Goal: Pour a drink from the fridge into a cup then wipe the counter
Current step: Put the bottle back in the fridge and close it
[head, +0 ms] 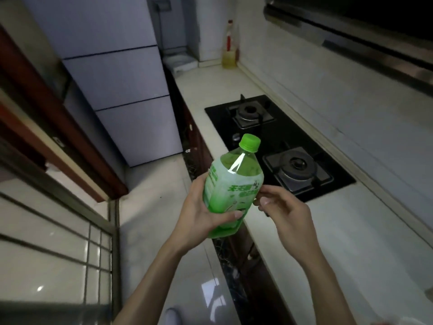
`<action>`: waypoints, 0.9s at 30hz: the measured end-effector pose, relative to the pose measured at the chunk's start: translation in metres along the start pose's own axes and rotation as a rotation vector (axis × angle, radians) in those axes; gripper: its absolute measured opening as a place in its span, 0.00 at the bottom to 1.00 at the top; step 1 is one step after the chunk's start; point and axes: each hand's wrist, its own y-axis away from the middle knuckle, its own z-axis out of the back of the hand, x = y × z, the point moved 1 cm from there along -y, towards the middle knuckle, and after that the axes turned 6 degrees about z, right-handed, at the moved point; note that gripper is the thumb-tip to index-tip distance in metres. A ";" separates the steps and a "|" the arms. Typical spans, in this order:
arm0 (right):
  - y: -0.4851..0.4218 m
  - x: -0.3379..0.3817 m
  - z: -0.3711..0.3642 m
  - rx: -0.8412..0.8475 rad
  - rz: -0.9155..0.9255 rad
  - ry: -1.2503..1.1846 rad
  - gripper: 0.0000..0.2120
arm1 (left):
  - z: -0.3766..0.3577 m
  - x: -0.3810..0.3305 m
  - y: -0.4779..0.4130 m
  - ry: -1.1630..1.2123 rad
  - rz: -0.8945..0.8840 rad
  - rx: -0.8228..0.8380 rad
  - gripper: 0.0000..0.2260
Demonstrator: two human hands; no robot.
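Observation:
A green drink bottle [230, 184] with a green cap and a green-and-white label is held tilted in front of me, above the counter's front edge. My left hand [199, 209] wraps its lower body from the left, thumb across the front. My right hand [284, 213] is at the bottle's right side, fingertips touching the label, fingers loosely curled and not closed around it. The tall pale fridge [112, 73] stands shut at the far end of the aisle. The white counter [339, 242] runs along the right. No cup or cloth is in view.
A black two-burner gas hob [276, 139] is set into the counter just beyond the bottle. An oil bottle [229, 46] stands in the far corner beside a white box [180, 62]. A range hood [351, 31] hangs upper right. A sliding door frame [54, 141] lines the left.

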 end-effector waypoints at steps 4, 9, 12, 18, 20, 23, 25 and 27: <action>-0.026 0.010 -0.065 0.069 0.040 0.019 0.12 | 0.064 0.020 -0.015 0.044 -0.010 -0.039 0.41; -0.058 0.022 -0.161 0.150 0.057 0.043 0.12 | 0.153 0.052 -0.036 0.076 0.001 -0.110 0.42; -0.078 0.026 -0.217 0.165 0.059 0.070 0.11 | 0.199 0.071 -0.048 0.075 0.003 -0.155 0.44; -0.109 0.034 -0.300 0.251 0.070 0.072 0.11 | 0.273 0.097 -0.060 0.094 0.047 -0.242 0.43; -0.119 0.033 -0.317 0.279 0.061 0.063 0.11 | 0.289 0.104 -0.067 0.104 0.065 -0.265 0.43; -0.137 0.029 -0.335 0.312 0.054 0.061 0.12 | 0.305 0.111 -0.079 0.105 0.086 -0.290 0.44; -0.152 0.025 -0.344 0.338 0.045 0.058 0.12 | 0.313 0.112 -0.090 0.089 0.088 -0.315 0.44; -0.170 0.020 -0.354 0.358 0.060 0.052 0.12 | 0.319 0.111 -0.102 0.085 0.089 -0.343 0.42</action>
